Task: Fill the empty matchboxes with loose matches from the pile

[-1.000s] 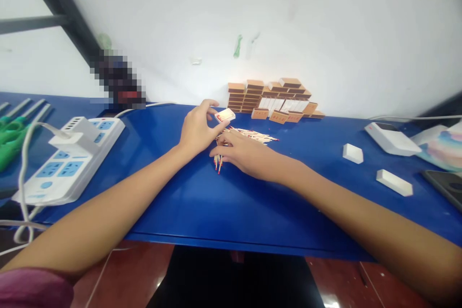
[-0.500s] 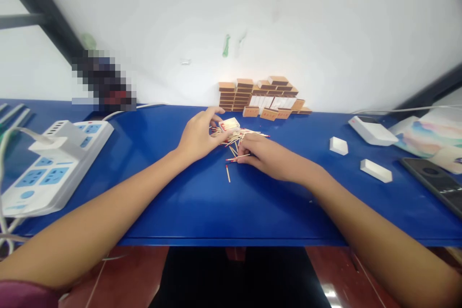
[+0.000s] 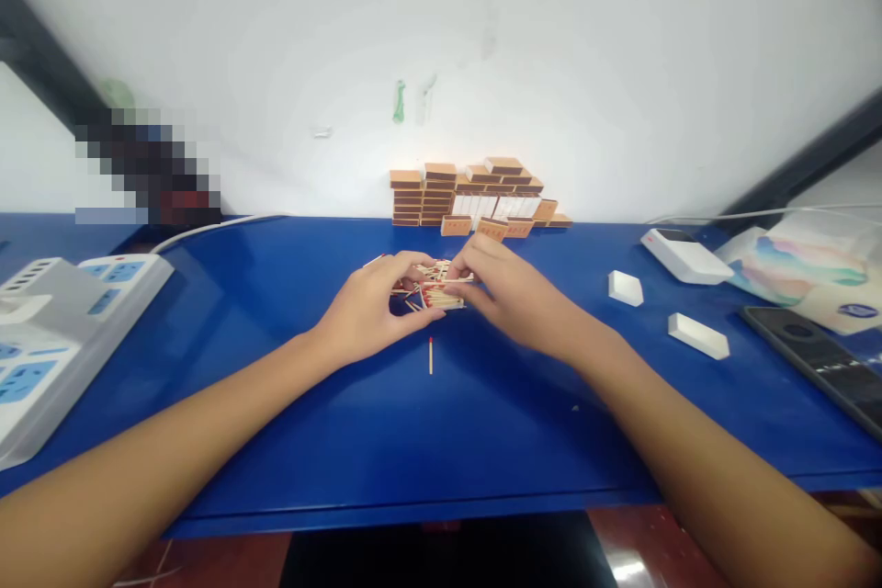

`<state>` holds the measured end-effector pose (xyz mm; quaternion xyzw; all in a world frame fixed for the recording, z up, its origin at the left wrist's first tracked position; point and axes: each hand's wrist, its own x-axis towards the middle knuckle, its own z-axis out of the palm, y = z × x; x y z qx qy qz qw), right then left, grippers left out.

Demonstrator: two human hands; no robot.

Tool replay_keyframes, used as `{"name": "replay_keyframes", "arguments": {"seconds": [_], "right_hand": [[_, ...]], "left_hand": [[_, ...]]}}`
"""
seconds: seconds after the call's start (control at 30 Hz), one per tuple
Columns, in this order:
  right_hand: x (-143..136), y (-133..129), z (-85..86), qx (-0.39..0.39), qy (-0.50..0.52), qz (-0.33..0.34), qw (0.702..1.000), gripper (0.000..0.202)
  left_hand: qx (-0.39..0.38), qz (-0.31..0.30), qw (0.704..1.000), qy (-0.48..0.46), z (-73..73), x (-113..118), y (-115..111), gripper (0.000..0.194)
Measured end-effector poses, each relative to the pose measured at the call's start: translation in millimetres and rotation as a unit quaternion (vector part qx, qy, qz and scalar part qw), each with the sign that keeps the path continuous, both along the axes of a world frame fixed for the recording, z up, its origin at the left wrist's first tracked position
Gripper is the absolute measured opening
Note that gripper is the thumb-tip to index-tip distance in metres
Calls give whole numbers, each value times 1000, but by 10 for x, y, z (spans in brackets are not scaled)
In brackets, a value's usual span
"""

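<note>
Both hands meet at the middle of the blue table (image 3: 441, 423), over a loose pile of matchsticks (image 3: 428, 287). Left hand (image 3: 368, 312): fingers curled, thumb and fingertips pinching into the near-left edge of the pile; what exactly it grips is not resolvable. Right hand (image 3: 514, 294): fingers bent, tips closed on a few sticks at the pile's right edge, just beside the left fingertips. One single matchstick (image 3: 431, 356), red head pointing far, lies alone on the table, near side of the pile and apart from it. Far side, against the white wall (image 3: 551, 46): a stack of matchboxes (image 3: 469, 195), tan sleeves piled in rows with some white trays among them. Right of the hands, well apart: two small white blocks (image 3: 626, 288), a white flat device (image 3: 685, 255), a tissue pack (image 3: 806, 271) and a dark phone (image 3: 819, 358) near the right edge. Far left: a white power strip (image 3: 62, 340) with blue sockets, cable running toward the wall.
</note>
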<state>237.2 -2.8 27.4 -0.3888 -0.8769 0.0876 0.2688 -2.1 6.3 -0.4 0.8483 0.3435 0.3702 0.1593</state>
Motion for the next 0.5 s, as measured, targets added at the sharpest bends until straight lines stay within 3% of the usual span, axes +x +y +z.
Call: {"name": "replay_keyframes", "arguments": {"seconds": [0.23,0.5], "right_hand": [[-27,-25,-53,-37,3,11,999,5],[27,28,-16,-15,13,9,1000,8]], "left_hand": [[-12,4,1000,-7,9,9,-19,52],[-18,10,1000,-3,17,2,-12,54]]}}
